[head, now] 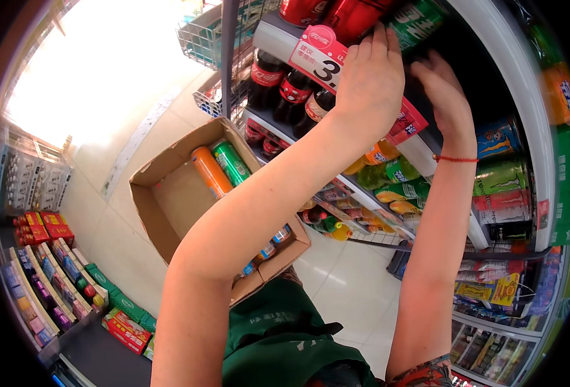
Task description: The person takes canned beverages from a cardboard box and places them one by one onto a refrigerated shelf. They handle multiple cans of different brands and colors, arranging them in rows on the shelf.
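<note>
My left hand [374, 80] is at the front edge of the upper shelf [275, 38], in front of a red and pink price sign. Its fingertips reach the near side of a green Sprite can [418, 24], beside red Coca-Cola cans [304, 10]; whether they grip it cannot be told. Slightly blurred, my right hand [442, 87] reaches into the dark part of that shelf, thumb and fingers apart, with nothing visible in it. Under my left forearm is a cardboard box [152, 222] holding an orange can [212, 171], a green can [231, 162] and several blue-topped cans [267, 250].
Cola bottles [292, 92] and Fanta bottles [379, 151] stand on lower shelves. Monster cans [503, 176] are stacked at right, beside the curved shelf frame [498, 58]. A wire basket [202, 43] hangs at the upper left. Candy racks [48, 290] and a dark counter [106, 353] lie lower left.
</note>
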Tool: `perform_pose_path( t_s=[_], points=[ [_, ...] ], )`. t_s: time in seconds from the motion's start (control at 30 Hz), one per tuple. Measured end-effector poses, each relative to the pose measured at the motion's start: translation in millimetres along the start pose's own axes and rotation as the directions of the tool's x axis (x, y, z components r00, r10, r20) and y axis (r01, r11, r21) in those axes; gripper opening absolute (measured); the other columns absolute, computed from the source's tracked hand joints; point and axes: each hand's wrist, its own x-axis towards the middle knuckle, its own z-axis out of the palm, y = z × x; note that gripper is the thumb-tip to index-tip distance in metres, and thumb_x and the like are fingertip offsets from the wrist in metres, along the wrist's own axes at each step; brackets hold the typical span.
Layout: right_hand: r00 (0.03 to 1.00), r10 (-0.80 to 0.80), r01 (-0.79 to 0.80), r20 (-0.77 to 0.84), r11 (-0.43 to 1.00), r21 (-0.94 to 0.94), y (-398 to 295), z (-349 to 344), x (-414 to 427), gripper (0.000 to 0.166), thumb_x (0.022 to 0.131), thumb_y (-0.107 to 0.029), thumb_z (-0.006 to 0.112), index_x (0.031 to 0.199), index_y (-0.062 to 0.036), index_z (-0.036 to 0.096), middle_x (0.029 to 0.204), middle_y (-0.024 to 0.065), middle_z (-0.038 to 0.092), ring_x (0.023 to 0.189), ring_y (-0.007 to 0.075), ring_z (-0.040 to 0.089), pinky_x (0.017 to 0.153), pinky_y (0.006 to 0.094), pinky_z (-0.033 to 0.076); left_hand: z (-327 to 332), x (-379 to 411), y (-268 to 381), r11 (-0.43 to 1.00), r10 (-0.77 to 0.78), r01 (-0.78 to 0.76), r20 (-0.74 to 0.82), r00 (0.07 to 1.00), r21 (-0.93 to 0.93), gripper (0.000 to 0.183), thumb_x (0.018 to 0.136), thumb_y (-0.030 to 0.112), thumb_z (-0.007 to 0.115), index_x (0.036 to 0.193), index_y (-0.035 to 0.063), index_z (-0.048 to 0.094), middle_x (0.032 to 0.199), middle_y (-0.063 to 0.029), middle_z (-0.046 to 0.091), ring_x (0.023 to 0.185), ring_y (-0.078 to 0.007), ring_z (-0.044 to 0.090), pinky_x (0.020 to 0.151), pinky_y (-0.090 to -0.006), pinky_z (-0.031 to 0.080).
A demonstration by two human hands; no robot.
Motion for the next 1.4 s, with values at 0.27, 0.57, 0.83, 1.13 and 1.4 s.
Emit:
perform_pose_path(
  t_s=[0.27, 0.57, 0.83, 1.13, 1.4],
  points=[
    [0.987, -0.081, 0.018, -0.138, 0.914, -0.405, 10.5, 20.3, 4.8, 0.055, 0.087, -0.034, 0.063, 0.123, 0.0074, 0.058, 0.111, 0.026, 0.068, 0.106, 0.0381, 0.066, 0.091, 0.0386, 0.051, -0.6, 1.4, 1.3, 0.996, 0.012, -0.011, 0.016, 1.0, -0.087, 0.052, 0.083, 0.002, 0.055, 0.132, -0.0146, 0.046, 0.137, -0.0305, 0.045, 0.118, -0.0393, 0.053, 0.1, -0.0436, 0.043],
    [0.903, -0.295, 0.108, -0.313, 0.86, -0.499, -2.3, 31.8, -20.0, 0.052, 0.09, -0.034, 0.06, 0.126, 0.0037, 0.06, 0.108, 0.0204, 0.071, 0.105, 0.0363, 0.067, 0.092, 0.0391, 0.051, -11.6, -0.7, -5.8, 0.966, 0.098, -0.108, -0.054, 0.994, -0.236, 0.047, 0.084, -0.002, 0.054, 0.13, -0.0102, 0.051, 0.129, -0.0259, 0.053, 0.114, -0.041, 0.055, 0.099, -0.0437, 0.046],
    [0.869, -0.377, 0.281, -0.321, 0.909, -0.307, -26.9, 54.1, -55.7, 0.038, 0.094, -0.024, 0.058, 0.12, 0.0018, 0.065, 0.104, 0.0188, 0.073, 0.097, 0.0308, 0.071, 0.087, 0.0347, 0.053, -31.8, -10.5, -8.7, 0.882, 0.043, -0.112, -0.158, 0.987, -0.458, 0.05, 0.085, -0.005, 0.057, 0.135, -0.0036, 0.05, 0.127, -0.0236, 0.057, 0.115, -0.0398, 0.057, 0.096, -0.0415, 0.048],
    [0.874, -0.376, 0.383, -0.308, 0.923, -0.042, -45.0, 103.8, -100.1, 0.03, 0.094, -0.014, 0.059, 0.118, 0.0025, 0.065, 0.1, 0.0173, 0.074, 0.093, 0.0233, 0.073, 0.08, 0.0313, 0.055, -93.8, -53.0, -17.3, 0.795, -0.145, 0.094, -0.037, 0.989, -0.6, 0.047, 0.089, -0.002, 0.057, 0.135, 0.0017, 0.053, 0.118, -0.0213, 0.064, 0.105, -0.036, 0.065, 0.089, -0.0369, 0.051],
    [0.987, -0.146, 0.155, -0.074, 0.979, 0.135, -38.4, 172.9, -162.8, 0.033, 0.094, -0.009, 0.058, 0.123, 0.0059, 0.06, 0.107, 0.0226, 0.071, 0.1, 0.0291, 0.071, 0.083, 0.0357, 0.055, -143.7, -141.1, -46.5, 0.771, -0.309, 0.328, 0.13, 0.942, -0.546, 0.056, 0.086, -0.009, 0.058, 0.14, 0.0023, 0.051, 0.123, -0.0172, 0.063, 0.109, -0.0264, 0.063, 0.093, -0.0334, 0.049]
  ],
)
